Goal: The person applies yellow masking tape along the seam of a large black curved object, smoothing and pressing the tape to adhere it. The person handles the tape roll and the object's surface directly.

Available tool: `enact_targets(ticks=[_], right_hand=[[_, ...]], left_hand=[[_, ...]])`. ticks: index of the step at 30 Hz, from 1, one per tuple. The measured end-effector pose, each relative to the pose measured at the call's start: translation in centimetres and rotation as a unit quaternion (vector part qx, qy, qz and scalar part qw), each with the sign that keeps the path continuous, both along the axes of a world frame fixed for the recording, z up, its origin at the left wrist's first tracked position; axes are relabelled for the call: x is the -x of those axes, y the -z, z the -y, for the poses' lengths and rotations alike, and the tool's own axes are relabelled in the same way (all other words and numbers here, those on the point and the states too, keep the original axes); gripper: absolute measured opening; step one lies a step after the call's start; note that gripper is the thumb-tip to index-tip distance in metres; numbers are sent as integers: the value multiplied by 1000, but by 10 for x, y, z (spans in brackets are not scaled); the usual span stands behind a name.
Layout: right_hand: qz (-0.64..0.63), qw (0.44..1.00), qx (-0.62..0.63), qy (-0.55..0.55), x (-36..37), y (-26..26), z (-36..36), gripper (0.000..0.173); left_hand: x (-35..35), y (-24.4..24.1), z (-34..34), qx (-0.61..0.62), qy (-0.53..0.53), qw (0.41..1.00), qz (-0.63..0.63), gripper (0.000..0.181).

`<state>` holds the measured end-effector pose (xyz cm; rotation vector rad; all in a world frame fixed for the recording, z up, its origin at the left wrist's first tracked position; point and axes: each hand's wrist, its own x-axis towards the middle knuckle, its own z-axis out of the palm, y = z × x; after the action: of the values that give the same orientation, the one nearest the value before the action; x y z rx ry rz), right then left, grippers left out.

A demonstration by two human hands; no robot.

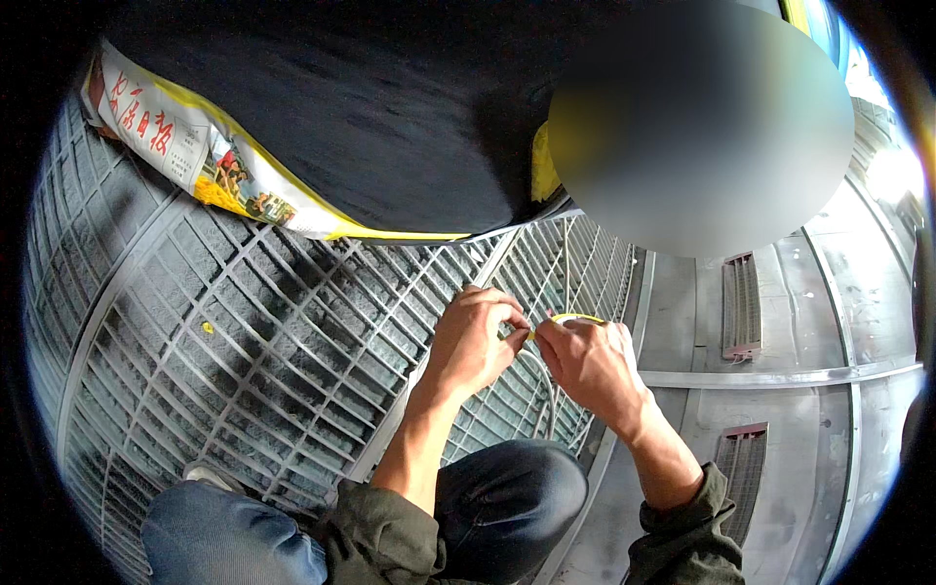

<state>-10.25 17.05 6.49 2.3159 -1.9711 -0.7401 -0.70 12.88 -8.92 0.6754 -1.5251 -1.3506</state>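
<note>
Above the floor, my left hand [475, 336] and my right hand [589, 358] meet fingertip to fingertip. Yellow tape [578, 316] curves over the back of my right fingers, which grip it. A small yellow bit shows between the two hands, and my left thumb and forefinger pinch it. Whether the tape comes from a roll is hidden by my right hand. In front of me is a large dark panel [351, 117], its lower edge lined with yellow tape and printed newspaper [168, 139].
Metal floor grating [241, 351] lies over a dusty grey surface, with a yellow scrap [208, 327] on it. A pale hose or cable [548, 395] runs near my hands. My bent knees [512, 490] are below. Metal wall panels [775, 395] with vents [742, 307] stand at right; a blur covers the upper right.
</note>
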Motion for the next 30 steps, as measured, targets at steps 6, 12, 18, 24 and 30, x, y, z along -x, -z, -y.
enact_targets(ticks=[6,12,18,24,30], right_hand=[[25,1000,14,-7,-1,-1,-3,11],[87,994,58,33,0,7,-7,13],[158,976,115,94,-6,16,-5,13],[213,955,67,197,13,44,-44,17],[205,950,72,224,51,117,-81,43]], left_hand=[[-1,-2,-3,-25,29,999,12,6],[5,-1,-7,-105,2,994,-23,6],[10,-1,-10,-334,25,927,-169,13],[-29,2,24,-512,-79,741,-427,18],[-31,-5,27,-527,10,693,-492,35]])
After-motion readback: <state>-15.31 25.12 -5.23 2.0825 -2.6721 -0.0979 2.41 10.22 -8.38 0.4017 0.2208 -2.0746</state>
